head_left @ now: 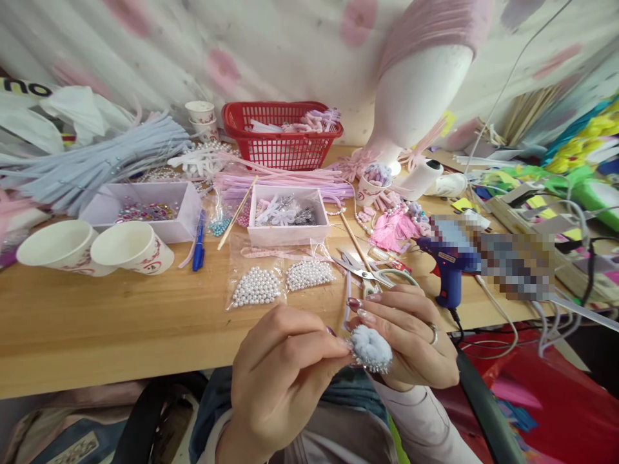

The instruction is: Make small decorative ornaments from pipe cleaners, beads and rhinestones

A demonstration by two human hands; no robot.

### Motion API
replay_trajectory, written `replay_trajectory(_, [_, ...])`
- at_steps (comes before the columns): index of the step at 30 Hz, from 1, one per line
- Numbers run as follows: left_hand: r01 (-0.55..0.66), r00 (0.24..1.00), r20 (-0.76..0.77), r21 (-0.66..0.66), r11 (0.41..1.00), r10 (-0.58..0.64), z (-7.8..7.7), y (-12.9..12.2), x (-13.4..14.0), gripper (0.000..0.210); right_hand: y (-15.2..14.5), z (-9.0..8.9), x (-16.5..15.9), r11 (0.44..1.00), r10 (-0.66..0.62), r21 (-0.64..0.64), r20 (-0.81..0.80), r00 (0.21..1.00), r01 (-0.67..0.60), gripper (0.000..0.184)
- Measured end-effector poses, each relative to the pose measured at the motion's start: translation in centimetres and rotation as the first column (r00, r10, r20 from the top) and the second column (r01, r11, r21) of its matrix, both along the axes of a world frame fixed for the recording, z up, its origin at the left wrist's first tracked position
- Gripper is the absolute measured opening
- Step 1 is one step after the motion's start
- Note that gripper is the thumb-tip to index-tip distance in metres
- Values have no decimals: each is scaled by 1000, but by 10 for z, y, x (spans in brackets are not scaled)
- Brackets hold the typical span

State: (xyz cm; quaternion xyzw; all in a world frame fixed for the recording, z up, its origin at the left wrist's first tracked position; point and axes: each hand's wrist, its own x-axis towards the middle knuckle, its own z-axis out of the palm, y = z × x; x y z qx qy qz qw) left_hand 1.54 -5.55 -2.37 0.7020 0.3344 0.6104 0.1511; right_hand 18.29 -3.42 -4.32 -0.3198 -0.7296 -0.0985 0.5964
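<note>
A small, fluffy pale-blue pipe-cleaner piece (371, 347), round like a flower with a silver tinsel edge, is held between my two hands in front of the table edge. My left hand (285, 367) pinches its left rim between thumb and fingertips. From the right, my right hand (416, 332) holds it, with its fingers bent behind and above the piece; a ring shows on one finger. Just beyond my hands lie scissors (365, 274) and two clear bags of white beads (256, 287).
Paper cups (133, 248), a box of gems (145, 212) and a blue pen (198, 241) are at left. Behind stand a white box (289, 233) and red basket (283, 151). A blue glue gun (451, 274) with cables stands at right, near a white mannequin (420, 96).
</note>
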Motion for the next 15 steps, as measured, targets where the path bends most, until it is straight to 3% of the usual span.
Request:
replay_trajectory(5, [-14,1000,3,-35,999,14,2,1,1,7,3,-2,1,998,65,0,29,997,-65,13])
replay_trajectory(8, [-21,999,35,-72,997,24,1,2,0,7,5,-5,1,994,96,-62,35,995,-94,18])
replay_trajectory(12, [-6,996,91,-136,991,18,-7,2,-5,15,6,-9,-1,983,48,-171,-59,997,-58,23])
replay_trajectory(15, [-35,994,98,-207,978,56,-13,2,-9,18,8,-8,-3,965,12,-260,-30,999,-19,22])
